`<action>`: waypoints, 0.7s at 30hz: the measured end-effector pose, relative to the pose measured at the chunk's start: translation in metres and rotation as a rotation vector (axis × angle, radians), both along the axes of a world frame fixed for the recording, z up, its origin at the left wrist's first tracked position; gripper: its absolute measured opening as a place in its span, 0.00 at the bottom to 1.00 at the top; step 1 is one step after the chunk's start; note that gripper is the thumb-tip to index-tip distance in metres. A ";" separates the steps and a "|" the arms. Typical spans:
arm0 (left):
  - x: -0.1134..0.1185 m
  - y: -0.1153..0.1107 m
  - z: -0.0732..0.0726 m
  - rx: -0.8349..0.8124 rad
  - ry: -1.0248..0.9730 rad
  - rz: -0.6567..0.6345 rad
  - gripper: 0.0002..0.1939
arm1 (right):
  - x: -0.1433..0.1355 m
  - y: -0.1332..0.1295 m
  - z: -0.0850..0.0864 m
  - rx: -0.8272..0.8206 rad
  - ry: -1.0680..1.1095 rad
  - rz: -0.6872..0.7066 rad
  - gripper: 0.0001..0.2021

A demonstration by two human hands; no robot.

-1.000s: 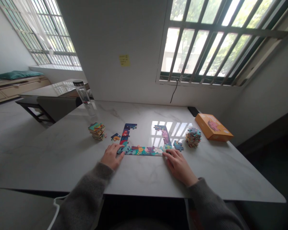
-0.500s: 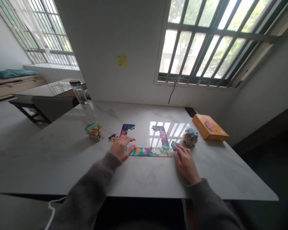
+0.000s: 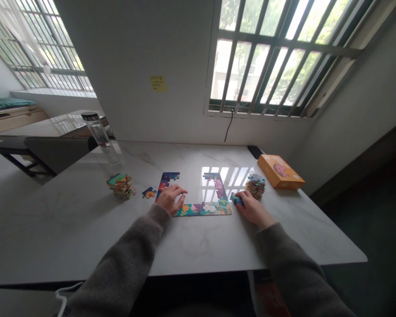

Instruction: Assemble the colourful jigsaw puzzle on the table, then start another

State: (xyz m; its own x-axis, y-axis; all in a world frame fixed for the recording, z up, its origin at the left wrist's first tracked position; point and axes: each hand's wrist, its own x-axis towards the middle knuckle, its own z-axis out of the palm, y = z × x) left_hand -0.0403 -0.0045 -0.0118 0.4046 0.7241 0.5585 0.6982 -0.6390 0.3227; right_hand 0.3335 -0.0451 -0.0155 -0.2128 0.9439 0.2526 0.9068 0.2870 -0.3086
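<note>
My right hand (image 3: 252,208) is on a loose piece (image 3: 236,200), can't tell if pinched; left hand (image 3: 170,199) fingers apart over the puzzle border (image 3: 201,210). Orange box (image 3: 280,171) past my right, unreadable.

I have left hand (image 3: 171,199) over the puzzle frame's (image 3: 203,209) near-left corner, right hand (image 3: 253,208) right of the frame. Left stack (image 3: 120,186) sits left of left hand; box (image 3: 280,172) beyond right hand.

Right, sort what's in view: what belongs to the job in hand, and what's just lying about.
Job:
puzzle
piece at right hand
left loose piece
left stack
right stack

Just lying about:
bottle
black slab
box, perhaps the puzzle's
</note>
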 end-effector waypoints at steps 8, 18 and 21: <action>0.006 -0.005 0.004 -0.026 -0.031 -0.046 0.10 | 0.008 0.006 0.002 0.045 0.306 0.026 0.10; 0.014 -0.014 0.011 -0.122 -0.224 -0.234 0.21 | -0.110 -0.003 0.027 -0.223 1.201 0.199 0.19; 0.015 -0.016 0.010 -0.148 -0.207 -0.219 0.30 | -0.147 0.007 0.026 -0.206 1.232 0.242 0.17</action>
State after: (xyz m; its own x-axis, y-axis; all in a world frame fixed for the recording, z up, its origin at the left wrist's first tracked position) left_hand -0.0250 -0.0201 -0.0020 0.4487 0.7116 0.5407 0.4590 -0.7026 0.5437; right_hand 0.1869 -0.0383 0.0104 -0.1144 0.9592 0.2586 -0.0799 0.2506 -0.9648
